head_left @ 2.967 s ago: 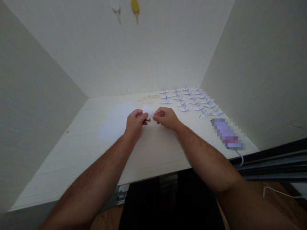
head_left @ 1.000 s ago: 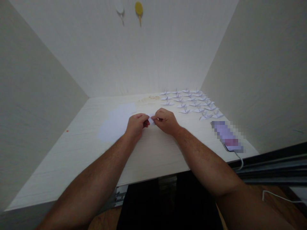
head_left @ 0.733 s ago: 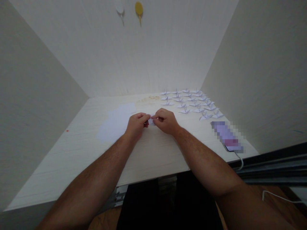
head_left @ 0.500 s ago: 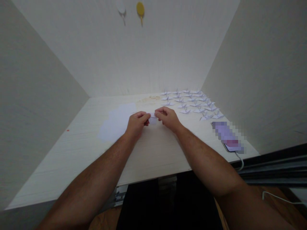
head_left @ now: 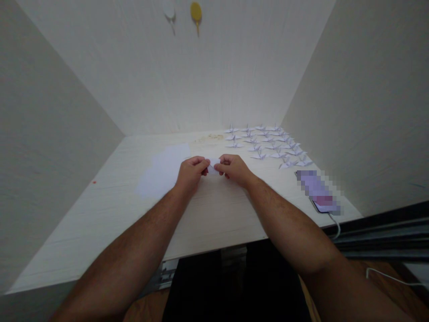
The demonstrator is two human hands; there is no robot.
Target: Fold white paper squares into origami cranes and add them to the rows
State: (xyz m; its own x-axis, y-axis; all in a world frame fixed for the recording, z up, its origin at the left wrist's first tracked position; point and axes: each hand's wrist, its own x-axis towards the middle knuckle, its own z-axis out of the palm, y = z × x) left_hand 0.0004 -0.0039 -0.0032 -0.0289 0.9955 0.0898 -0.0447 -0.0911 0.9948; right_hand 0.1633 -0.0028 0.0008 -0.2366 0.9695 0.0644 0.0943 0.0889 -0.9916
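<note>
Between my two hands is a small piece of folded white paper (head_left: pixel 213 167), held over the middle of the table. My left hand (head_left: pixel 193 171) is closed on its left side, the thumb lying on top. On the right side, my right hand (head_left: pixel 233 168) pinches the paper with the thumb pressed on its face. The thumbs are close together, and fingers hide much of the paper's edges. White paper sheets (head_left: pixel 164 170) lie spread out just left of my left hand. Several folded paper cranes (head_left: pixel 258 155) stand in rows beyond my right hand.
A phone (head_left: pixel 317 192) with a blurred screen lies at the table's right, a white cable (head_left: pixel 338 229) running from it. Walls close in the table (head_left: pixel 214 219) on the left, right and back. One yellow hook (head_left: pixel 196 12) and one white hook (head_left: pixel 170 11) are on the back wall.
My right hand has come slightly down and its thumb now presses lower on the paper, whose raised upper edge has folded down. My left hand has stayed nearly still.
</note>
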